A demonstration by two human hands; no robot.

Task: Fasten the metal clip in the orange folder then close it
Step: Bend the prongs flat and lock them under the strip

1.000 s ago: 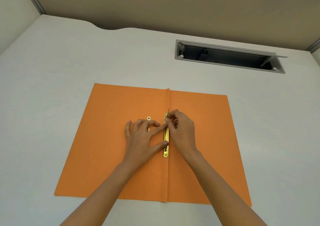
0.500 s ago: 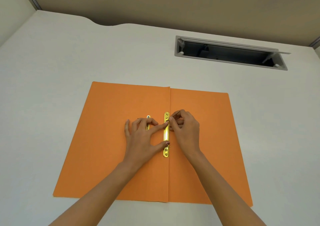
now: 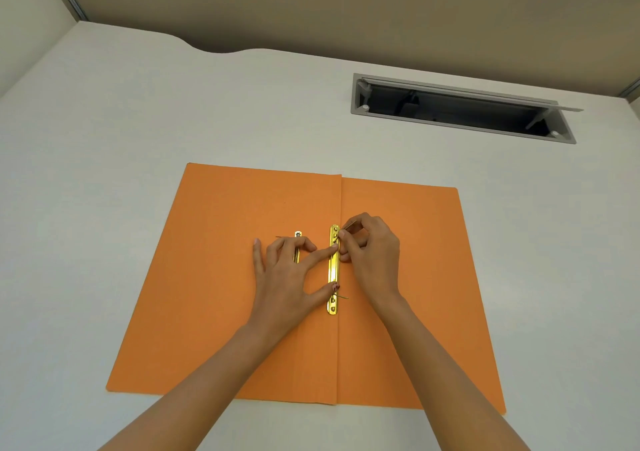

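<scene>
The orange folder (image 3: 214, 277) lies open and flat on the white desk. A gold metal clip bar (image 3: 333, 270) runs along the centre fold. My left hand (image 3: 289, 277) rests on the left flap, its forefinger and thumb pressing on the bar. A second gold strip (image 3: 298, 239) lies mostly hidden under that hand. My right hand (image 3: 372, 255) pinches a thin metal prong (image 3: 348, 227) at the bar's upper end. A second prong (image 3: 343, 297) sticks out sideways near the lower end.
A grey cable slot (image 3: 460, 107) with its lid raised is set into the desk at the back right. The desk's far edge (image 3: 221, 52) curves in front of a beige partition wall.
My right hand has bent the upper prong from upright down toward the right. My left hand has stayed pressing on the bar. The view has shifted slightly.
</scene>
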